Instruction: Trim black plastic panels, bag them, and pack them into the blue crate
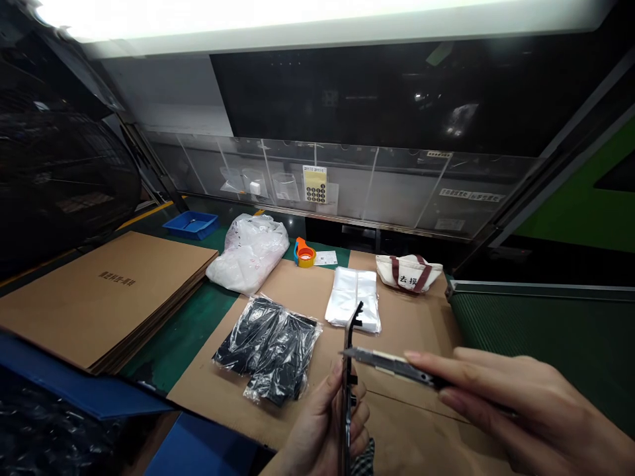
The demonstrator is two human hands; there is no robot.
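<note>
Upright in my left hand [325,423] is a thin black plastic part [348,344] with small clips along its right edge; thumb and fingers close around its lower half. My right hand [526,396] grips a utility knife [397,365], its blade pointing left. The blade's tip is at the plastic part's edge, just above my left thumb; whether it touches is hard to tell. Beyond my left hand, black parts in clear plastic bags [272,347] lie on the cardboard. A stack of clear plastic bags [354,297] lies behind the held part.
Cardboard sheets [114,284] are stacked at left, near a blue tray [191,225]. Farther back are a white plastic sack [251,251], a tape dispenser [304,254] and a small cloth bag [409,273]. A green conveyor belt [546,330] runs at right, and clear bins [347,182] line the back.
</note>
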